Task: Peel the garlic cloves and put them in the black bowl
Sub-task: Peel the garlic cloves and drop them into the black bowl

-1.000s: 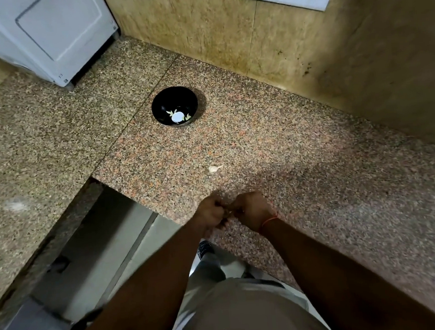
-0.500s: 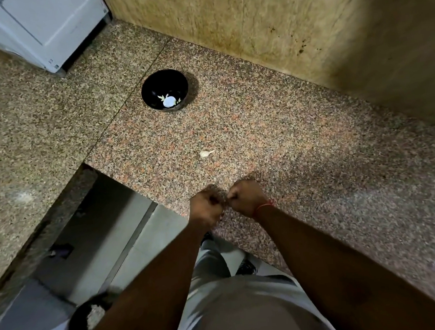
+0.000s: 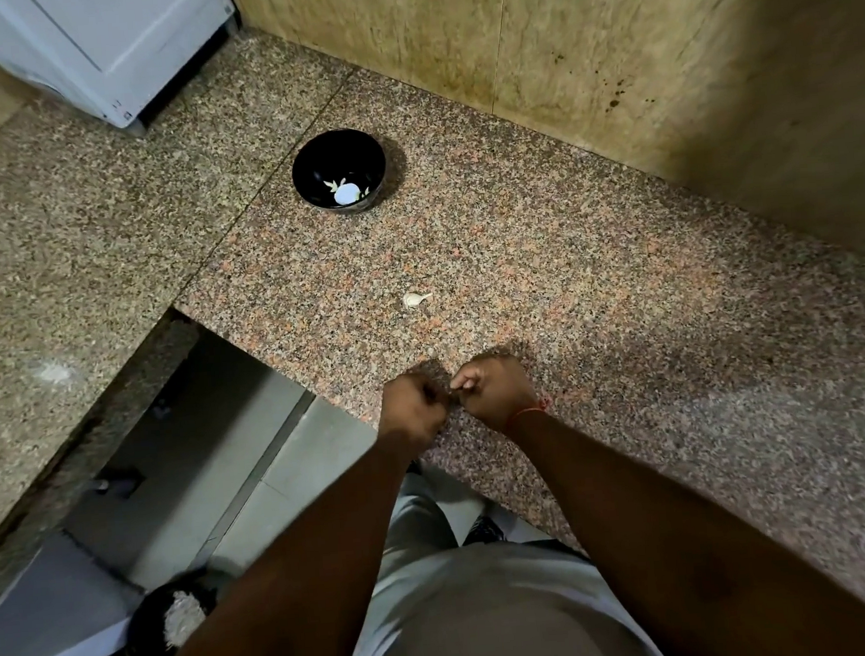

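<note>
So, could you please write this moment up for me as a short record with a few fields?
Surface: speckled granite counter
Container: round black bowl, upright near the back wall, something white and leaf-like at its bottom, a print or contents, cannot tell
Loose item: one small pale unpeeled garlic clove on the counter, between bowl and hands
Left hand: fingers curled, grip meets the right hand's
Right hand: fingers curled, red thread at the wrist
Held item: hidden between the fingertips

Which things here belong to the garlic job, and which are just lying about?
Job: black bowl; garlic clove on the counter; left hand and right hand, fingers curled together, what they pinch is hidden.
Lying about: white appliance; dark container on the floor.
</note>
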